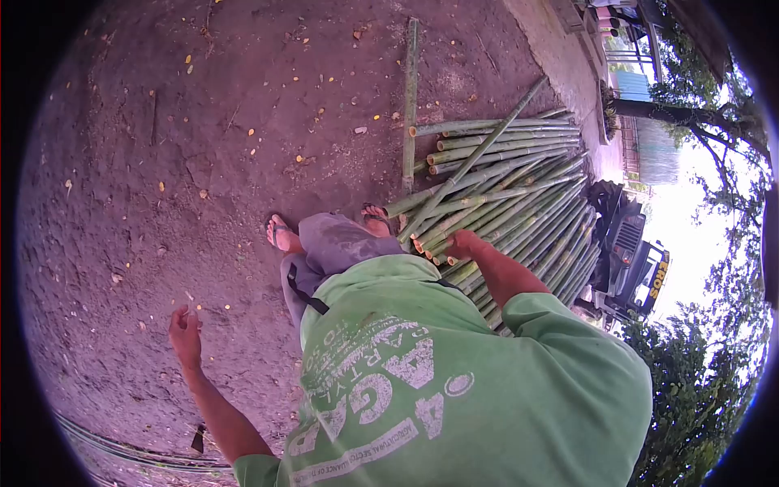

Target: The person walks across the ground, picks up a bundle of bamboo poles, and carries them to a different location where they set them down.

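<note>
My left hand hangs out over the bare dirt, fingers loosely bent and a little apart, with no large thing in it. My right hand is closed and overlaps the near cut ends of a big pile of green bamboo poles; what its fingers hold, if anything, is hidden. One bamboo pole lies slantwise across the top of the pile. Another pole lies apart on the ground, beyond my feet. My green printed shirt fills the lower part of the view.
My sandalled feet stand on brown dirt strewn with yellow leaves, close beside the pile. A dark vehicle is parked past the far pole ends. A tree trunk rises behind. Long thin poles lie at the lower left.
</note>
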{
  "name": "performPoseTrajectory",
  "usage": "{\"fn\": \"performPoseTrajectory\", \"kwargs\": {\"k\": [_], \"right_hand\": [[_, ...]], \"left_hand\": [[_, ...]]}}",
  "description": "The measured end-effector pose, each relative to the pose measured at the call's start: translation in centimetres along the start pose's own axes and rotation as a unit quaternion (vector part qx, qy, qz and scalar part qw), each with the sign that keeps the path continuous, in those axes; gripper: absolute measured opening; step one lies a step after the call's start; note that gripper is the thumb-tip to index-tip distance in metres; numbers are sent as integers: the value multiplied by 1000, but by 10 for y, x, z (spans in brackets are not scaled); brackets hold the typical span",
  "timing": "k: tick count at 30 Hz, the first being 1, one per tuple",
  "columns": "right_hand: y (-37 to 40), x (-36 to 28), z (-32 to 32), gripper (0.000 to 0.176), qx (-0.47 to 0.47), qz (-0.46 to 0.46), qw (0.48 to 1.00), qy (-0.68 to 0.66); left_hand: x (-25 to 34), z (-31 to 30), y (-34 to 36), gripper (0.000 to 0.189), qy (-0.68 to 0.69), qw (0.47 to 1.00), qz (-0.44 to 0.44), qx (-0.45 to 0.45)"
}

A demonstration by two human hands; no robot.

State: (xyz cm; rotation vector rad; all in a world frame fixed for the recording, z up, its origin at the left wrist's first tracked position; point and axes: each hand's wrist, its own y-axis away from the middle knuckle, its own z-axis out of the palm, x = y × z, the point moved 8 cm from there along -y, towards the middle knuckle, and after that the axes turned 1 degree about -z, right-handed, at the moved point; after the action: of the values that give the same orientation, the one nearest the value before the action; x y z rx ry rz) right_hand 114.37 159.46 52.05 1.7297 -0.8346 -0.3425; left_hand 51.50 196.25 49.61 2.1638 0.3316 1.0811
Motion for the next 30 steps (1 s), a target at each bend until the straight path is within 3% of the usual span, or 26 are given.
{"fn": "performPoseTrajectory", "kwargs": {"k": [2,4,6,9,12,15,19,22,23,26,29,30], "right_hand": [[-19,-38,-18,50,79,-104,991,4],[-28,-70,-40,41,154,-152,976,-6],[-16,-89,-61,44,174,-154,971,-49],[-26,-50,-61,46,203,-76,973,-79],[-31,18,-20,44,179,-10,981,-80],[-10,53,26,42,141,30,979,-142],[-5,69,98,41,38,44,982,-178],[-22,62,152,36,-1,15,940,-342],[-31,57,162,31,1,-10,933,-360],[-55,27,141,20,71,-146,964,-212],[-99,40,163,42,104,-104,911,-385],[-92,47,160,40,124,-89,891,-428]], "left_hand": [[-37,-13,6,37,-7,1000,-25,-4],[-79,-20,22,36,-21,996,-87,-8],[-118,-25,42,35,-46,989,-138,-13],[-138,-14,60,36,-28,979,-202,-28],[-140,18,48,35,-55,985,-137,-88],[-39,62,40,34,-114,976,-104,-155],[34,89,-6,34,-133,971,-42,-192],[94,90,-31,32,-142,979,-50,-138],[110,93,-35,31,-156,977,-55,-134],[163,123,-54,28,-207,966,-61,-144],[206,174,-80,26,-278,939,-48,-197],[222,196,-90,26,-304,925,-25,-225]]}}
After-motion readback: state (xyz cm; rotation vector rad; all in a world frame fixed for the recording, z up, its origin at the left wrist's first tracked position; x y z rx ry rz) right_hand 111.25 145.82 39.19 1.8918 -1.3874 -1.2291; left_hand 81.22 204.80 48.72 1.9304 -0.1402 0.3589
